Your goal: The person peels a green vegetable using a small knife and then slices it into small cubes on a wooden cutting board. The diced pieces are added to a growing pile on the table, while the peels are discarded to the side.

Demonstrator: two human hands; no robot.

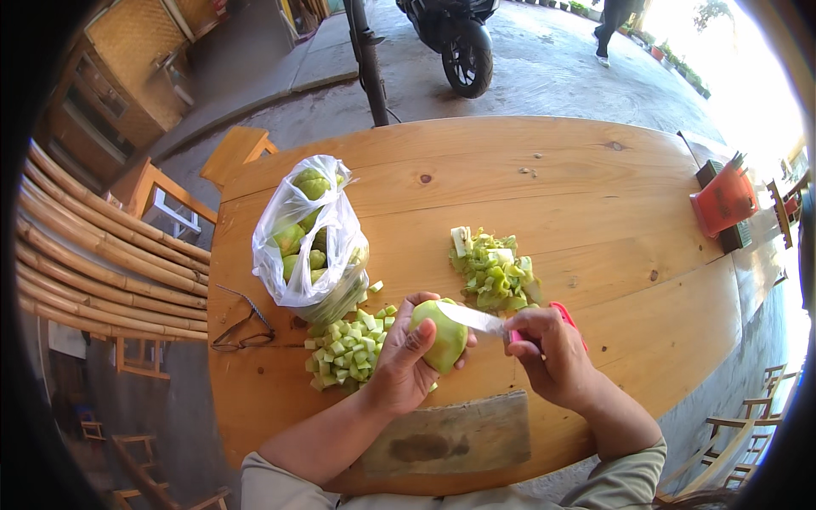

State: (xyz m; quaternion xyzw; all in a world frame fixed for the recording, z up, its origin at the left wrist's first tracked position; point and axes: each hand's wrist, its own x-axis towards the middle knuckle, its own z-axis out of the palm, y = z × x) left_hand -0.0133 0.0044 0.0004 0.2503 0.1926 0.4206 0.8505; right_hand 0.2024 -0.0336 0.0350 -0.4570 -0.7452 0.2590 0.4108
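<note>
My left hand (406, 361) is closed around a pale green chayote (439, 338), held above the table's near side. In my right hand (551, 355) is a knife (472, 319) with a pink-red handle, its blade lying against the top of the chayote. Just left of my left hand lies a heap of pale green cubes (347, 350). A pile of green peelings (495, 270) sits beyond the knife. Whole chayotes fill a white plastic bag (316, 246) behind the cubes. Under my hands, near the table's front edge, is a stained wooden board (455, 435).
The wooden table (586, 221) spreads out before me. Eyeglasses (245, 327) lie at its left edge. A red-orange container (725, 201) stands at the far right. Bamboo poles (110, 251) run along the left side. Beyond are a motorbike (463, 51) and a walking person (610, 30).
</note>
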